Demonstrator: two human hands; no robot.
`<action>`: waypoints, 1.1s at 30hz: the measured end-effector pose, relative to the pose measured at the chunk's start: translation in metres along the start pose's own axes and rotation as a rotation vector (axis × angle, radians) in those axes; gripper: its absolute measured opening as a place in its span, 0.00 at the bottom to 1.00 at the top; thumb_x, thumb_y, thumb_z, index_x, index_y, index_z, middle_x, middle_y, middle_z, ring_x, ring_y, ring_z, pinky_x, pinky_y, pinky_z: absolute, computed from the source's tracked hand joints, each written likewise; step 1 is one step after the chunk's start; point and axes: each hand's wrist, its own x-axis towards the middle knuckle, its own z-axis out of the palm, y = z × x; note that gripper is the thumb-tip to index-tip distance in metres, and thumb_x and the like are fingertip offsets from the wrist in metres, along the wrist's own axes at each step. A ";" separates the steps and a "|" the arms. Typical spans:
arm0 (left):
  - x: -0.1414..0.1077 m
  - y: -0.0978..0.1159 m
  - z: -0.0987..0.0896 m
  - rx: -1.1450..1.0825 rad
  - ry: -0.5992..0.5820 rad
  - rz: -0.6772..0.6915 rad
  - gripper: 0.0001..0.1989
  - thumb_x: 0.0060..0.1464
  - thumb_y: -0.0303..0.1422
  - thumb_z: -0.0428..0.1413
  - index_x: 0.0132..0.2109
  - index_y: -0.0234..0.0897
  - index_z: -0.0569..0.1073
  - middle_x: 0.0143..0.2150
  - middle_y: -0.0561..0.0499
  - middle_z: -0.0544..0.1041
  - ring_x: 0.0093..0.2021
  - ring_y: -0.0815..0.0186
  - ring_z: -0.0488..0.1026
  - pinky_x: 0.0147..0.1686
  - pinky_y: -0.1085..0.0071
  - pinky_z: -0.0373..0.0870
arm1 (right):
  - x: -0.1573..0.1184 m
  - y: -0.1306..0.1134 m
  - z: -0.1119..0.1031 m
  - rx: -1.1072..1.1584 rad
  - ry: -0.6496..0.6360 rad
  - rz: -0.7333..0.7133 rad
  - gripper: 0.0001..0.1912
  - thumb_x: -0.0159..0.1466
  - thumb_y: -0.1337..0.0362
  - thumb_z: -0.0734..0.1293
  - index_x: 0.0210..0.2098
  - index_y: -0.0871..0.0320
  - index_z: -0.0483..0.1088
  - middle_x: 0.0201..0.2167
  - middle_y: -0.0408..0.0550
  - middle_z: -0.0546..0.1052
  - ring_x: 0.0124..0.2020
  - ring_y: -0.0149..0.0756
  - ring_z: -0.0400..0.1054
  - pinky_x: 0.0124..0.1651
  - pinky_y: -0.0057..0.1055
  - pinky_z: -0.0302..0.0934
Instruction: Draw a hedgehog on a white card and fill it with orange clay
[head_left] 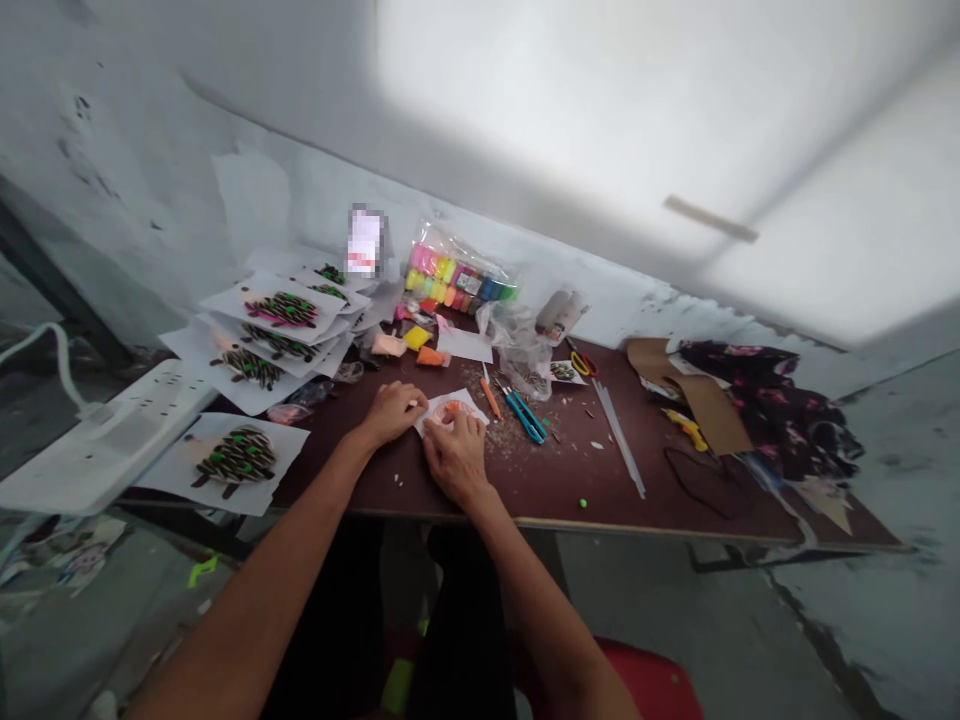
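Note:
A small white paper with an orange clay patch on it lies near the middle of the table's front. My right hand rests over its lower part, fingers bent together and pressing at the orange clay; the fingertips are partly hidden. At the paper's left edge is my left hand, its fingers curled closed, and a tiny pale bit shows by the fingertips. Just right of the paper lie an orange-handled craft knife and teal-handled pliers. Packets of yellow clay and orange clay sit behind my hands.
Hedgehog pictures on paper are piled at the left, beside a white power strip. A bag of coloured clay leans on the wall. Scissors, clear glue sticks, a yellow glue gun and cardboard lie rightward.

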 end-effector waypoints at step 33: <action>-0.004 -0.004 0.003 -0.049 0.083 0.044 0.12 0.51 0.36 0.52 0.36 0.41 0.79 0.36 0.49 0.80 0.39 0.58 0.73 0.42 0.64 0.64 | -0.005 0.003 0.011 0.138 0.116 0.046 0.09 0.67 0.58 0.65 0.41 0.54 0.74 0.45 0.50 0.69 0.47 0.42 0.59 0.51 0.40 0.52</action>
